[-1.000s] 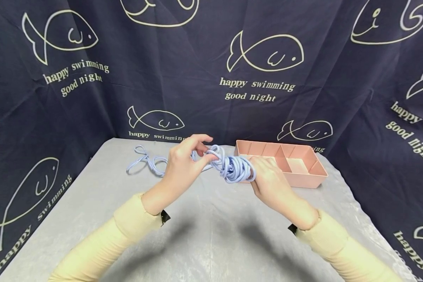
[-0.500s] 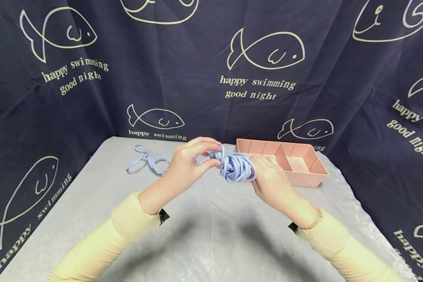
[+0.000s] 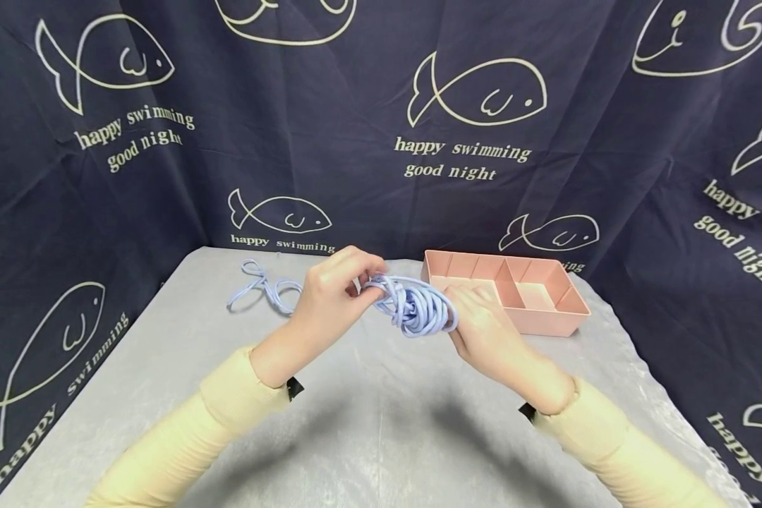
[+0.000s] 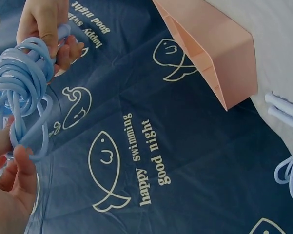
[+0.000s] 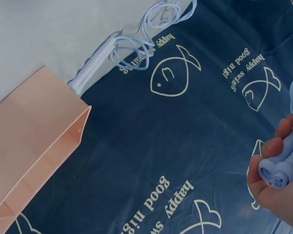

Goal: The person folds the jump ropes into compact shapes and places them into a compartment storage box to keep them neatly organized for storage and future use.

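Observation:
A light blue jump rope [image 3: 419, 310] is wound into a bundle and held above the table between both hands. My right hand [image 3: 485, 328] grips its two handles [image 5: 287, 158], whose round ends stick out of the fist in the right wrist view. With thumb and fingers, my left hand [image 3: 324, 296] pinches the loops at the bundle's left end. The left wrist view shows those loops [image 4: 31, 131] hanging by the left fingertips, below the tight coils [image 4: 19, 80].
Behind the right hand stands a pink divided box [image 3: 546, 321]. A second light blue cord [image 3: 263, 286] lies in loops on the grey tabletop [image 3: 381, 423] at back left, its stick-like handles [image 5: 95, 61] near the box. A dark fish-print curtain [image 3: 355, 127] surrounds the table.
The left hand first moved right onto the bundle, then drew back slightly left with the loops pinched, stretching them out. The right hand stays nearly in place.

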Tool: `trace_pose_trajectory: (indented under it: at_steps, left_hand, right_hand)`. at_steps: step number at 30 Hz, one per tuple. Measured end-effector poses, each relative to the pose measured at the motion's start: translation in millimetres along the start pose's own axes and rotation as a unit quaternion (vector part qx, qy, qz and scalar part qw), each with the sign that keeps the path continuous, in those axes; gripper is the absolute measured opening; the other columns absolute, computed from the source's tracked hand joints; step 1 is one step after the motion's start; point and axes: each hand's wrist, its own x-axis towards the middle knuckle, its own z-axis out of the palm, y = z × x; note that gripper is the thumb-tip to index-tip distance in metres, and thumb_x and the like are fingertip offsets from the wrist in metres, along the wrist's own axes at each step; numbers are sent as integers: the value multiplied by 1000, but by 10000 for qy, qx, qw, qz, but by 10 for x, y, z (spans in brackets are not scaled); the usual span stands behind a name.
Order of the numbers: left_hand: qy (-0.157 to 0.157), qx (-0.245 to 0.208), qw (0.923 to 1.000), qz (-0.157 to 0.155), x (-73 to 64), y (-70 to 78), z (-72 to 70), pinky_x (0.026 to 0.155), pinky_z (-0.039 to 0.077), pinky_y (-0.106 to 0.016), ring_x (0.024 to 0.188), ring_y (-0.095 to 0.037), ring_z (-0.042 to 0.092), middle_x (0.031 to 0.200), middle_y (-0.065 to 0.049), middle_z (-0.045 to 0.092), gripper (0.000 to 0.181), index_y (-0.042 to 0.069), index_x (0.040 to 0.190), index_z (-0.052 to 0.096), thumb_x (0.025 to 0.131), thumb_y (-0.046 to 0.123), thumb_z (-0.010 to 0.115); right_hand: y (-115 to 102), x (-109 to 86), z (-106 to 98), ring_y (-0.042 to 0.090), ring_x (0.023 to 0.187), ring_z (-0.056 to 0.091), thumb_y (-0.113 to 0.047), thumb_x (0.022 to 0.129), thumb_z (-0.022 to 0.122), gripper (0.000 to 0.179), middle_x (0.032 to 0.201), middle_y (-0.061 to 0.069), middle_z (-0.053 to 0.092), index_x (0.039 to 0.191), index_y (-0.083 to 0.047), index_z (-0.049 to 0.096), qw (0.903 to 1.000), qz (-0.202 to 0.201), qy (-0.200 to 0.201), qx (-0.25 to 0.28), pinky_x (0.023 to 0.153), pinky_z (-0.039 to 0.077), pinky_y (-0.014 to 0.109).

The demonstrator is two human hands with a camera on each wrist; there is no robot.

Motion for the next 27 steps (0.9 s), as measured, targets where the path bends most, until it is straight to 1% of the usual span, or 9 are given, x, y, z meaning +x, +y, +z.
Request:
trace_pose_trajectory:
  at_steps: [3,5,7,9,14,20,22,24,27]
  left_hand:
    - [67,-46,9995,310,3,-7,3,54,45,-17,65,-10,54,78,-2,59,18,7,78,62,71,-7,72]
    - [34,117,9985,530,6,-13,3,54,44,-18,63,-11,53,75,-3,56,18,6,76,57,73,-6,69]
    - [-107,344,9970,683,6,-15,0,54,44,-19,62,-11,51,72,-3,54,18,6,76,54,75,-6,67]
    - [-339,496,9957,710,2,-13,-9,56,43,-21,62,-11,50,70,-2,54,18,6,77,52,75,-9,62]
    - [-1007,396,9931,442,3,31,-56,62,46,-23,67,-11,51,74,-1,58,21,6,82,55,75,-15,53]
    - [-1624,161,9864,185,28,82,-161,69,49,-22,77,-12,58,88,-4,65,17,4,88,63,78,-10,64]
    - [-1794,163,9836,100,37,102,-199,73,50,-24,83,-14,60,96,-5,66,20,3,94,67,80,-10,63]
    - [-2009,228,9793,1,38,122,-229,80,49,-28,95,-16,59,106,-7,64,30,1,106,67,81,-10,57]
    - [-2329,263,9718,-238,20,144,-259,94,42,-37,114,-21,48,125,-10,54,49,1,126,58,79,-7,50]
  right_hand:
    - [-12,3,-4,22,72,51,-14,94,44,14,73,3,48,83,-7,49,9999,81,1,60,75,41,39]
    - [-20,8,-9,21,71,50,-12,91,46,10,73,2,47,82,-7,49,9999,114,-11,92,74,41,38]
    - [-27,9,-13,21,69,49,-11,91,46,10,72,2,47,82,-7,49,9999,94,-22,94,74,41,37]
    - [-32,11,-15,20,69,49,-11,91,45,10,73,2,47,82,-7,49,9999,62,-31,95,73,41,37]
    - [-20,2,-14,21,72,51,-9,89,47,6,75,3,50,84,-6,51,10000,-5,10,46,75,43,39]
    - [15,-41,-15,21,73,52,-4,84,52,3,76,4,51,86,-5,51,10000,-18,-64,5,73,44,39]
    - [33,-60,-16,22,76,54,-4,84,53,4,78,5,53,88,-4,52,9999,-15,-140,-80,75,46,39]
    - [51,-75,-21,23,77,55,-3,83,54,6,80,7,54,88,-3,52,9996,-34,-201,-211,73,46,38]
    - [71,-88,-29,22,76,55,-1,80,55,8,79,6,54,87,-4,52,9990,-82,-281,-346,70,44,36]
